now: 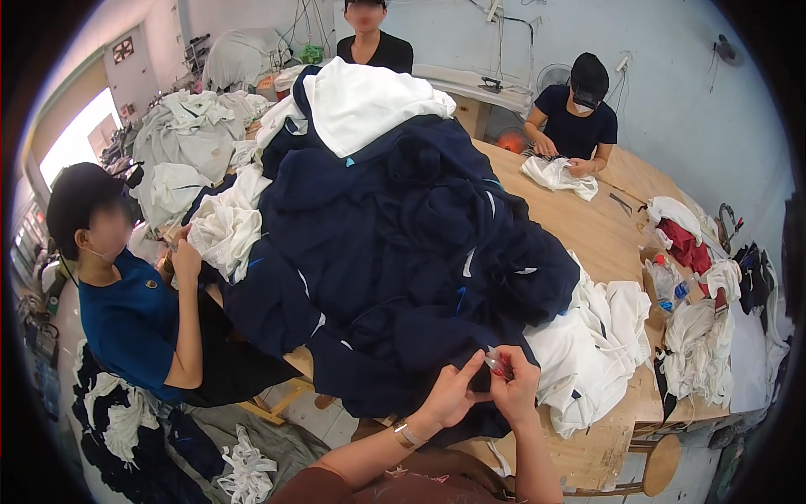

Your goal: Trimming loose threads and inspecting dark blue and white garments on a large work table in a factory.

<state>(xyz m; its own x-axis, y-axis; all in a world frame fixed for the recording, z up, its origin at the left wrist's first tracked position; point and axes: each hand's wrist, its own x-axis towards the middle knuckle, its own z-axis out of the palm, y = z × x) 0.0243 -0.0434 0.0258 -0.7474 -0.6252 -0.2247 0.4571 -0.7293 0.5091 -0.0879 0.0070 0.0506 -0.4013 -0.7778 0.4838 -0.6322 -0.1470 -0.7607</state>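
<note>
At the near edge of a big heap of navy garments (378, 227), my two hands meet. Closed fingers of my right hand (518, 385) grip a small pair of red and silver thread snips (498, 365), partly hidden by the fingers. My left hand (453, 393) is close beside it, thumb raised and apart from the fingers, which reach toward the right hand. Navy cloth lies behind and beneath both hands. Right of them, a pile of white garments (592, 353) hangs toward the table edge.
A co-worker in blue (126, 302) handles white cloth at left. Another co-worker (579, 118) works on a white piece across the wooden table (621, 227); a third person (374, 42) is behind the heap. A stool (662, 464) stands lower right; garments lie on the floor at left.
</note>
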